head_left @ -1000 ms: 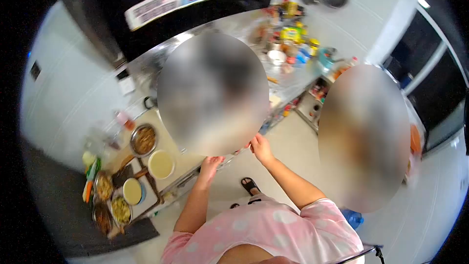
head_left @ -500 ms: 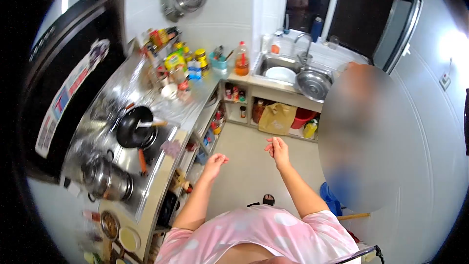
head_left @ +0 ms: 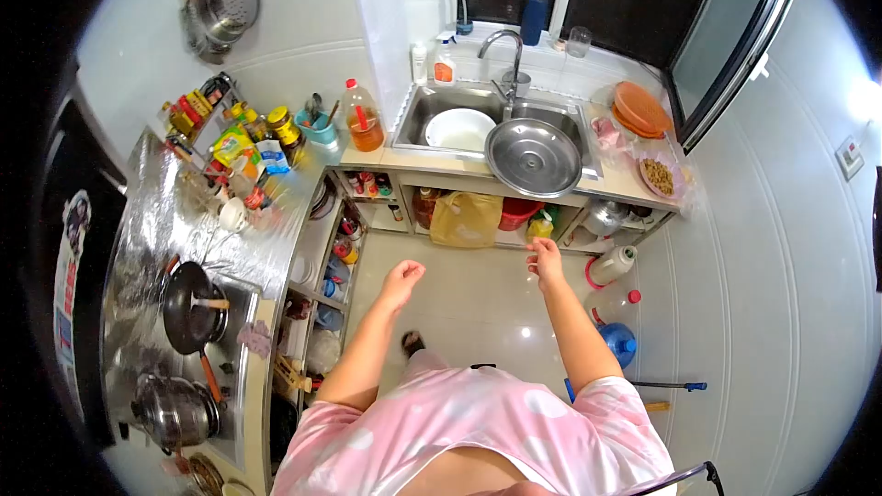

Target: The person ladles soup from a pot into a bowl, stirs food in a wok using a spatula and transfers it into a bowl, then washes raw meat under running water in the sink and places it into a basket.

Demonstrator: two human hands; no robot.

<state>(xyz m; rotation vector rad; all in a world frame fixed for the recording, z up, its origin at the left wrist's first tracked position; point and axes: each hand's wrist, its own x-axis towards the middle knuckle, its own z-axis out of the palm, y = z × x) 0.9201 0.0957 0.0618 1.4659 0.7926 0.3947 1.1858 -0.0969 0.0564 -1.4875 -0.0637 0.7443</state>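
Note:
Both hands are held out in front of my body above the tiled floor, well apart. My left hand [head_left: 401,281] has its fingers curled together; whether anything is inside cannot be made out. My right hand [head_left: 546,262] has loosely bent, parted fingers and holds nothing. Beyond it lies the sink counter, with a steel basin [head_left: 533,158] resting over the right side of the sink [head_left: 424,110] and a white bowl [head_left: 459,129] in the left side. Below the counter, a yellow bottle [head_left: 540,224] stands just beyond my right hand.
At left, a foil-covered counter [head_left: 138,248] carries a black wok [head_left: 186,308], a steel pot [head_left: 175,411] and condiments. Open shelves run beneath it. Blue-capped water jug [head_left: 618,342] and a pale container [head_left: 613,264] stand at right. An open window [head_left: 730,37] juts in.
The view has swung right from the stove and food bowls to the sink, and the counter is now nearer. My hands have moved slightly apart.

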